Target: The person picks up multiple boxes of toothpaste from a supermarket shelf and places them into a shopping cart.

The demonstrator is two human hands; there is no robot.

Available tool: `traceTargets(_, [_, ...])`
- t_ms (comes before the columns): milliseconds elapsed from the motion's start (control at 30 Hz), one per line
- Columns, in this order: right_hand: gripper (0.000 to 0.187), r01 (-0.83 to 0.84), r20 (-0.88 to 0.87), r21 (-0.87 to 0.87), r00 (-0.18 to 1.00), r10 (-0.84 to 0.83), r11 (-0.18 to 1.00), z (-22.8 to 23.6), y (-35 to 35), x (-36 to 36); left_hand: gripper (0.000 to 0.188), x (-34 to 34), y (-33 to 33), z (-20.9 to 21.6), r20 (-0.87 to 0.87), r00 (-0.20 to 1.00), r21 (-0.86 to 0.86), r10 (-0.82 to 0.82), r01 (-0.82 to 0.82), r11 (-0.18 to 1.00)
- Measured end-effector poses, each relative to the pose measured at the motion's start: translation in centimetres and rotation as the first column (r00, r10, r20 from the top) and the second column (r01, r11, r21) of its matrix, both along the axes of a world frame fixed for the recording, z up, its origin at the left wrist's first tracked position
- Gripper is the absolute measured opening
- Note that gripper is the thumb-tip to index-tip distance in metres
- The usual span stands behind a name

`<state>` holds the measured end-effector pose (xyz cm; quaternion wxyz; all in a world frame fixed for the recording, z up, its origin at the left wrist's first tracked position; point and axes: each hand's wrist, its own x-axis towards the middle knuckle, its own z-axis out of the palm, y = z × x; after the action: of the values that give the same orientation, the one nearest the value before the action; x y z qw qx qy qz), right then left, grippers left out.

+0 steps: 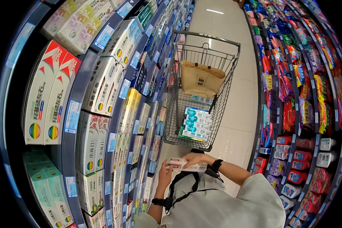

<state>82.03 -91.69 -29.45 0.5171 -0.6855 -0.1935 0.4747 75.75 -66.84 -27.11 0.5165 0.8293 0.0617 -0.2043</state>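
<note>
Close in front of my body, both hands are on white-and-red toothpaste boxes [176, 161], at least two of them lying side by side. My left hand [164, 176] has its fingers at the left end of the boxes. My right hand [197, 159] reaches across from the right and grips them from above, partly covering them. Just beyond my hands stands a grey wire shopping cart [207, 37]. Inside it lie several white-and-teal toothpaste boxes [197, 123] in a stack, and a tan bag [202, 78] with dark handles leans toward the handle end.
Along the left runs a tall shelf with several rows of toothpaste boxes [38, 98] and blue price tags [72, 116]. Another shelf on the right holds colourful bags [287, 85] and red or white bottles [300, 155]. Pale floor tiles [235, 95] line the aisle between.
</note>
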Motion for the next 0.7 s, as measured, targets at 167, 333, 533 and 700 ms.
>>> traceTargets(167, [0.057, 0.390, 0.227, -0.338, 0.917, -0.328, 0.856, -10.9, -6.7, 1.6, 0.036, -0.4, 1.4, -2.7, -0.101, 0.995, 0.024, -0.005, 0.008, 1.000])
traceTargets(333, [0.040, 0.556, 0.470, -0.428, 0.811, -0.350, 0.713, -10.2, -10.6, 6.6, 0.031, -3.7, 3.2, -4.3, -0.239, 0.962, 0.067, 0.133, -0.120, 0.990])
traceTargets(533, [0.049, 0.603, 0.654, -0.297, 0.694, -0.302, 0.741, -9.9, -8.7, 8.7, 0.027, -7.8, 4.1, -4.6, -0.317, 0.879, 0.050, 0.356, -0.359, 0.932])
traceTargets(700, [0.052, 0.511, 0.707, -0.337, 0.692, -0.146, 0.790, -14.6, -7.0, 7.8, 0.027, -10.7, 4.9, -4.5, -0.331, 0.806, 0.131, 0.490, -0.476, 0.870])
